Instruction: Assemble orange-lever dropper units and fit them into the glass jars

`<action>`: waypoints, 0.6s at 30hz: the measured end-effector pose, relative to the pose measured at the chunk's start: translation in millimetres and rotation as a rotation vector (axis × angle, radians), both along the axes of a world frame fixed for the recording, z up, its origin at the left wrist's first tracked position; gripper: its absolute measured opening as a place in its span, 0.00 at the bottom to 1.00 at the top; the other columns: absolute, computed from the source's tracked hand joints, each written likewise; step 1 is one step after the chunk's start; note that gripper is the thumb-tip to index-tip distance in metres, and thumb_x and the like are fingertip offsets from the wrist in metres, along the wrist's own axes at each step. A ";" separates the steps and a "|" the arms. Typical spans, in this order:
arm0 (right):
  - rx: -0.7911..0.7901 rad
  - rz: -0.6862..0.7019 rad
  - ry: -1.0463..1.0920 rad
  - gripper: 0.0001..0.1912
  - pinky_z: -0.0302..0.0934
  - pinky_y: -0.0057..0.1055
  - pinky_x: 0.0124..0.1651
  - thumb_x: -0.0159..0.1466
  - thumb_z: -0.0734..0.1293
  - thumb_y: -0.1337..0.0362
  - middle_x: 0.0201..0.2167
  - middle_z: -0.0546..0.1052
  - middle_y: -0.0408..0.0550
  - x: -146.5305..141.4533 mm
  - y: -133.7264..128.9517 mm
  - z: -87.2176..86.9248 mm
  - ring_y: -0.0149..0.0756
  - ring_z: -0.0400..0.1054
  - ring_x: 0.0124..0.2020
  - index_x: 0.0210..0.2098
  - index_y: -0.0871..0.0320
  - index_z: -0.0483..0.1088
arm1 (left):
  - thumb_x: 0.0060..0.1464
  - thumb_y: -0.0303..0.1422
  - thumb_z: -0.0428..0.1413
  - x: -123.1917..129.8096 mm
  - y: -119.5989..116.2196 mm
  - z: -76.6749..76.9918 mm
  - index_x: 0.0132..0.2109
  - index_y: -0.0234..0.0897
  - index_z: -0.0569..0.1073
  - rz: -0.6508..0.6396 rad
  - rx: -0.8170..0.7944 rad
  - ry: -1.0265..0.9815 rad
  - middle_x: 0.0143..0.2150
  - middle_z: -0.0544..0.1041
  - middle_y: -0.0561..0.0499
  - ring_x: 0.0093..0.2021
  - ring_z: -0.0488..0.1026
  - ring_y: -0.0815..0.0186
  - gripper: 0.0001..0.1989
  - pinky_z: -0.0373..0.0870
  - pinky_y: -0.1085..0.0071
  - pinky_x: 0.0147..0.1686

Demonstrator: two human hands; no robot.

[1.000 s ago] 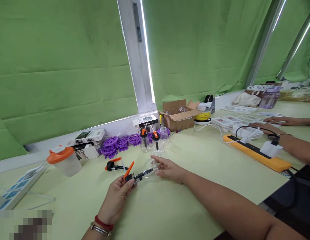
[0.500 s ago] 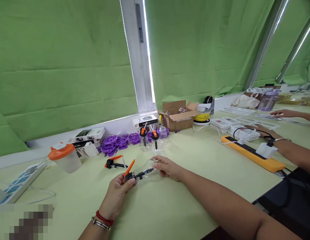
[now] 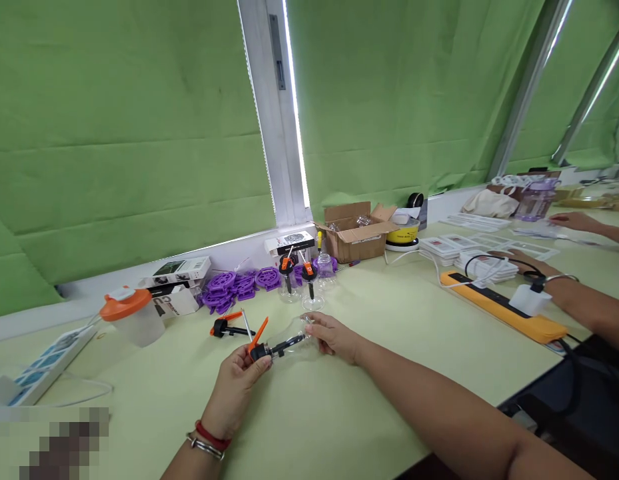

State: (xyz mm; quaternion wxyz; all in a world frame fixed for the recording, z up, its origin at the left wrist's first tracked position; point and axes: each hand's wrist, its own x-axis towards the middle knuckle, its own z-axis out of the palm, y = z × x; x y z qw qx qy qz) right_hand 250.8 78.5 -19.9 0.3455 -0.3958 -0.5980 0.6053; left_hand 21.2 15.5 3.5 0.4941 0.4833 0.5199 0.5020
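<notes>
My left hand (image 3: 238, 381) pinches the collar of a black pump head (image 3: 260, 351) with an orange lever. The head's black tube points to the right, into a clear bottle (image 3: 295, 328) lying on its side. My right hand (image 3: 334, 337) grips that bottle near its base; whether the collar is seated on the neck I cannot tell. Just beyond my left hand, another black-and-orange pump head (image 3: 220, 327) lies on the table. Farther back stand two clear bottles (image 3: 313, 303) with such heads fitted, beside a bottle without one (image 3: 328, 270).
Purple plastic parts (image 3: 245, 287), white boxes (image 3: 178, 268) and an open carton (image 3: 362, 248) line the back. An orange-lidded cup (image 3: 139, 327) and a power strip (image 3: 54, 363) are on the left. To the right lie an orange power strip (image 3: 504, 307) and another person's hands (image 3: 522, 260).
My hands keep the same hold on the pump head and bottle, with almost no movement. The other person's far hand has shifted slightly right.
</notes>
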 end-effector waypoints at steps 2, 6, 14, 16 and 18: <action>0.132 -0.047 -0.059 0.32 0.53 0.23 0.22 0.60 0.62 0.48 0.40 0.68 0.47 0.7 -1.2 -2.6 0.25 0.62 0.25 0.59 0.53 0.56 | 0.35 0.39 0.68 -0.5 0.8 0.0 0.38 0.34 0.76 0.022 0.007 0.004 0.36 0.79 0.47 0.36 0.73 0.63 0.21 0.70 0.67 0.41; 0.685 -0.125 -0.289 0.37 0.60 0.40 0.50 0.58 0.66 0.50 0.58 0.60 0.53 2.5 -7.1 -1.1 0.43 0.60 0.52 0.64 0.49 0.52 | 0.35 0.39 0.67 -3.7 4.5 -0.1 0.39 0.34 0.76 0.043 0.015 0.004 0.36 0.79 0.48 0.37 0.74 0.63 0.22 0.70 0.68 0.41; 1.081 -0.081 -0.703 0.39 0.45 0.49 0.63 0.51 0.70 0.64 0.62 0.57 0.54 -14.2 -10.6 -1.5 0.51 0.49 0.61 0.61 0.54 0.57 | 0.33 0.37 0.68 0.4 1.1 6.0 0.39 0.36 0.74 0.012 0.089 0.074 0.38 0.79 0.47 0.40 0.74 0.59 0.23 0.71 0.66 0.42; 1.122 -0.126 -0.665 0.36 0.47 0.48 0.62 0.51 0.68 0.66 0.60 0.60 0.56 -15.0 -9.4 -1.8 0.50 0.51 0.60 0.59 0.57 0.59 | 0.35 0.37 0.67 -0.7 -0.5 3.4 0.42 0.38 0.72 -0.032 0.142 0.067 0.40 0.78 0.47 0.41 0.74 0.58 0.24 0.71 0.65 0.42; 1.177 -0.181 -0.597 0.33 0.48 0.49 0.62 0.52 0.68 0.66 0.59 0.61 0.57 -12.0 -8.8 1.4 0.50 0.52 0.60 0.58 0.58 0.60 | 0.39 0.37 0.66 -4.2 -0.2 0.1 0.46 0.39 0.70 -0.042 0.201 0.073 0.45 0.77 0.46 0.46 0.73 0.57 0.24 0.70 0.65 0.46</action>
